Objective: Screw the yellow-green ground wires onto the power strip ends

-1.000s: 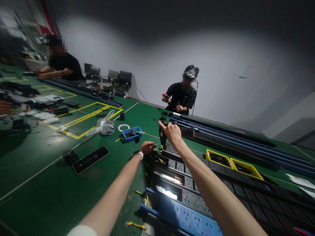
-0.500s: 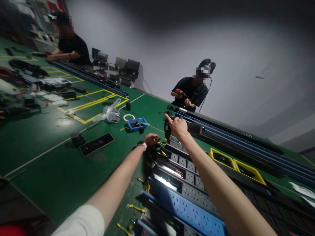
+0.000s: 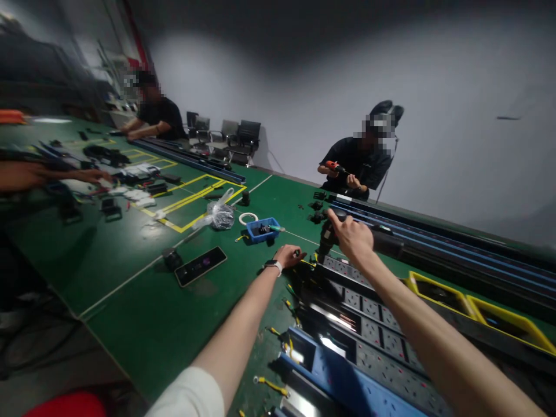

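My right hand (image 3: 357, 237) is wrapped over a black power drill (image 3: 329, 234), whose nose points down at the end of the farthest power strip (image 3: 339, 263). Beside that end, my left hand (image 3: 288, 255) has its fingers curled together, close to a yellow-green wire. A small dark piece shows at its fingertips, too small to name. Several black power strips and a blue power strip (image 3: 343, 370) lie side by side beneath my arms. Short yellow wires with ring terminals (image 3: 271, 384) stick out from their near ends.
Left of my hands are a blue tray (image 3: 263, 237), a white ring (image 3: 248, 218), a plastic bag (image 3: 223, 216) and a phone (image 3: 201, 266). Yellow bins (image 3: 438, 292) and long dark rails (image 3: 460, 255) lie right. Across the table, a person holds an orange drill (image 3: 334, 167); another person's hand (image 3: 93, 176) reaches in from the left.
The view has swung left, so the scene sits farther right and lower. My hands stay at the same strip end. A co-worker's arm now reaches farther in at the left.
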Tool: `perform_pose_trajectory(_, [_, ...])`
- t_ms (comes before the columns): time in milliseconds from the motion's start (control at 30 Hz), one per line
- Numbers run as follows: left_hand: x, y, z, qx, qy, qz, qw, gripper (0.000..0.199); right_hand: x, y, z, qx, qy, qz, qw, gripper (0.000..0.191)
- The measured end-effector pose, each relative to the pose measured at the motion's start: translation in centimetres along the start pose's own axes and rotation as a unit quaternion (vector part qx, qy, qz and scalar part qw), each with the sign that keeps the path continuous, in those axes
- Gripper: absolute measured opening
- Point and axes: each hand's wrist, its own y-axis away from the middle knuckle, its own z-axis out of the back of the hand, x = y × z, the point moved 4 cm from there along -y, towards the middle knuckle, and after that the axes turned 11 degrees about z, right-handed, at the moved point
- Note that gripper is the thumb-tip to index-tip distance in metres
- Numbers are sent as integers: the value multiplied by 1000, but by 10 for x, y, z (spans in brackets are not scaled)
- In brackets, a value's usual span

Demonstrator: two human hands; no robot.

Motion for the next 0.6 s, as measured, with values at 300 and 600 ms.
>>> perform_pose_trajectory(300, [-6,-1,-4,7,-58,14,998,37,-8,13,-10,-24,-38,-23,999,70])
perform_pose_trajectory(600, [-13,5,-2,7,-73,9,997,34,-17,14,-16,-14,-76,-36,996,75])
